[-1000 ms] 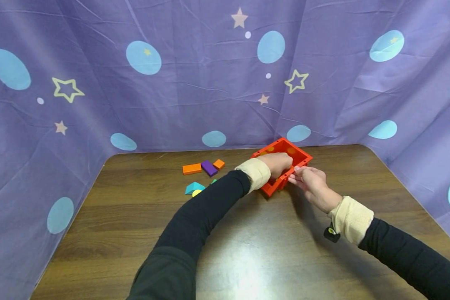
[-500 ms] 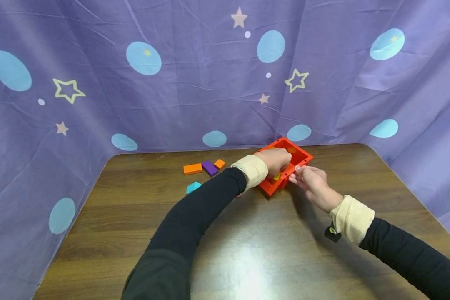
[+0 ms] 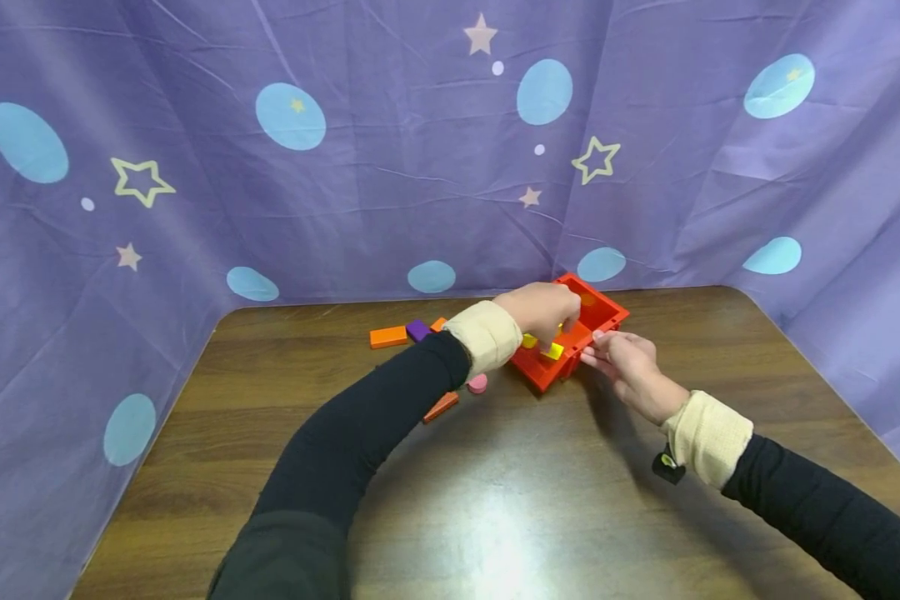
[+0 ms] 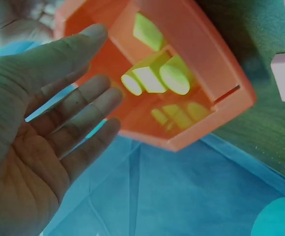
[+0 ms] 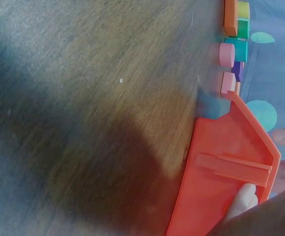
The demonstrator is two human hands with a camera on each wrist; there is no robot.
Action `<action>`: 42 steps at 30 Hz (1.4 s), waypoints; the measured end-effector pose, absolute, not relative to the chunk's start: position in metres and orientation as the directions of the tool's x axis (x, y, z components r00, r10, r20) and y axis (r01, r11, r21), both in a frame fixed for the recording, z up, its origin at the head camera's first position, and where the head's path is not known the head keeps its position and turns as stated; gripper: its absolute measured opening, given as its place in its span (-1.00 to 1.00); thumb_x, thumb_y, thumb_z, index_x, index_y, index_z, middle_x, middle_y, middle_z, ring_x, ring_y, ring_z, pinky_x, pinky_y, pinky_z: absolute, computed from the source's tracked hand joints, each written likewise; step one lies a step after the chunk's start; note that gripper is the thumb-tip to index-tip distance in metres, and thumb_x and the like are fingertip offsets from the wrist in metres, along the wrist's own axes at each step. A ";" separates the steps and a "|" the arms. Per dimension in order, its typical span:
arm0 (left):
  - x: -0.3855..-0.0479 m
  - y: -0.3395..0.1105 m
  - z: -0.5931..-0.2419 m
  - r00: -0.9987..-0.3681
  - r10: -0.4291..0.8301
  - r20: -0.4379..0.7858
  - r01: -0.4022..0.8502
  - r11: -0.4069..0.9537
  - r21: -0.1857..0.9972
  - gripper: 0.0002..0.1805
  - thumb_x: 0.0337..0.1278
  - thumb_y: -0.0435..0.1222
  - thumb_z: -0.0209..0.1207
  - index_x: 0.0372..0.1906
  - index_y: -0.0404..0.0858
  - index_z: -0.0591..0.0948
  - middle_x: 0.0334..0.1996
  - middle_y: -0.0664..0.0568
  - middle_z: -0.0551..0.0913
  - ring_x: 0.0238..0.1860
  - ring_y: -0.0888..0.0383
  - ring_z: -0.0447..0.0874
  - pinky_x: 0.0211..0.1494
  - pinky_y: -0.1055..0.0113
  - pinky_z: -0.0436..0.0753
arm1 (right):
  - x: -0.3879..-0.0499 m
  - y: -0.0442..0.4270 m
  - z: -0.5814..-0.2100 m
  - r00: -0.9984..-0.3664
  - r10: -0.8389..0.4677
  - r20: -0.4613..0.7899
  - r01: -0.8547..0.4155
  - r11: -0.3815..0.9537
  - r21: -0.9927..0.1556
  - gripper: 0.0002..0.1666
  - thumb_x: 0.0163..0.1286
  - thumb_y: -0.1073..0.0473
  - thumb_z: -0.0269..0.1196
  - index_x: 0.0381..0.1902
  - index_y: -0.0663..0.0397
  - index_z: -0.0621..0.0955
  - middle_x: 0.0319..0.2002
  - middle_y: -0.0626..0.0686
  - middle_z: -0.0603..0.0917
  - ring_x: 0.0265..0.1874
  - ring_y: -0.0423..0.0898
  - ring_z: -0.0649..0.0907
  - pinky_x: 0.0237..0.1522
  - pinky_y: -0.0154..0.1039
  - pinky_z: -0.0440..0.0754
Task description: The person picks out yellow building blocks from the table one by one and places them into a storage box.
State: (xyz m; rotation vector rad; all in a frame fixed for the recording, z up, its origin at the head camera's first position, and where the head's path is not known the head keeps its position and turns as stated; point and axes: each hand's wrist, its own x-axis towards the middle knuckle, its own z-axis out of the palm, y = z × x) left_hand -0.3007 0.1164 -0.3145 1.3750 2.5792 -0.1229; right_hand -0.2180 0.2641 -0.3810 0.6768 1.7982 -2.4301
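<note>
A red plastic box point(image 3: 538, 373) with a slanted rim stands at the back right of the table. My left hand point(image 3: 542, 308) hovers over its opening. In the left wrist view that hand point(image 4: 44, 123) has its fingers loosely extended, with nothing in them. Several yellow blocks point(image 4: 149, 78) lie inside the box, partly covered by the left hand in the head view. My right hand point(image 3: 630, 373) holds the box's near right edge with thumb and fingers. From the right wrist, a fingertip point(image 5: 243, 199) shows against the box's red wall point(image 5: 206, 191).
Left of the box lie loose blocks: an orange one point(image 3: 387, 337), a purple one point(image 3: 417, 330), a pink round one point(image 3: 477, 383) and a reddish-orange one point(image 3: 441, 407). Teal point(image 5: 238, 49) and green point(image 5: 241, 28) blocks appear in the right wrist view. A purple curtain point(image 3: 345, 208) hangs behind the table.
My left hand has risen from inside the box and shifted left, uncovering yellow blocks. Its forearm now hides the teal block and reveals the pink one. The right hand keeps its hold.
</note>
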 end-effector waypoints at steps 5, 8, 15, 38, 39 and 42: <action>-0.300 0.103 -0.302 -0.556 0.805 -0.208 0.815 0.577 0.055 -0.59 -0.06 -0.25 0.53 -0.02 -0.17 0.76 -0.04 0.04 0.73 -0.09 0.12 0.59 0.01 0.31 0.61 | -0.219 0.264 -0.380 -0.896 0.229 -0.381 0.299 -0.325 -0.897 -0.93 0.49 0.43 0.06 -0.11 0.30 0.46 -0.52 -0.03 0.63 -0.54 -0.21 0.68 -0.27 -0.32 0.73; -0.301 0.094 -0.297 -0.568 0.799 -0.196 0.804 0.590 0.078 -0.57 -0.05 -0.23 0.52 0.01 -0.19 0.75 -0.08 0.05 0.71 -0.11 0.12 0.57 -0.01 0.31 0.60 | -0.219 0.263 -0.380 -0.890 0.232 -0.392 0.311 -0.318 -0.896 -0.90 0.50 0.42 0.07 -0.08 0.29 0.46 -0.49 -0.04 0.62 -0.52 -0.21 0.68 -0.26 -0.32 0.73; -0.299 0.073 -0.289 -0.599 0.783 -0.167 0.786 0.615 0.067 -0.64 0.07 -0.14 0.49 -0.03 -0.15 0.75 -0.17 0.08 0.68 -0.12 0.12 0.54 -0.01 0.29 0.56 | -0.218 0.262 -0.380 -0.891 0.229 -0.391 0.310 -0.323 -0.894 -0.90 0.49 0.43 0.06 -0.08 0.27 0.46 -0.48 -0.03 0.61 -0.51 -0.21 0.67 -0.24 -0.31 0.74; -0.286 -0.023 -0.273 -0.660 0.738 -0.142 0.730 0.675 0.110 -0.62 0.16 -0.09 0.44 0.00 -0.20 0.75 -0.28 0.04 0.70 -0.23 0.10 0.59 -0.05 0.22 0.59 | -0.218 0.263 -0.379 -0.907 0.202 -0.369 0.284 -0.352 -0.892 -0.89 0.45 0.48 0.00 -0.12 0.29 0.43 -0.53 -0.04 0.63 -0.56 -0.21 0.68 -0.29 -0.32 0.74; -0.286 -0.027 -0.275 -0.659 0.738 -0.146 0.730 0.675 0.113 -0.62 0.16 -0.10 0.44 0.00 -0.21 0.75 -0.27 0.04 0.71 -0.23 0.11 0.60 -0.04 0.22 0.60 | -0.218 0.263 -0.379 -0.907 0.202 -0.370 0.286 -0.352 -0.891 -0.89 0.46 0.48 0.00 -0.12 0.28 0.43 -0.53 -0.04 0.63 -0.57 -0.21 0.68 -0.30 -0.32 0.74; -0.284 -0.040 -0.280 -0.666 0.726 -0.173 0.715 0.687 0.129 -0.63 0.15 -0.12 0.44 -0.01 -0.22 0.75 -0.28 0.03 0.70 -0.25 0.13 0.59 -0.07 0.21 0.61 | -0.218 0.263 -0.379 -0.904 0.202 -0.376 0.292 -0.352 -0.889 -0.88 0.46 0.48 -0.01 -0.13 0.27 0.42 -0.53 -0.06 0.64 -0.58 -0.22 0.68 -0.31 -0.32 0.74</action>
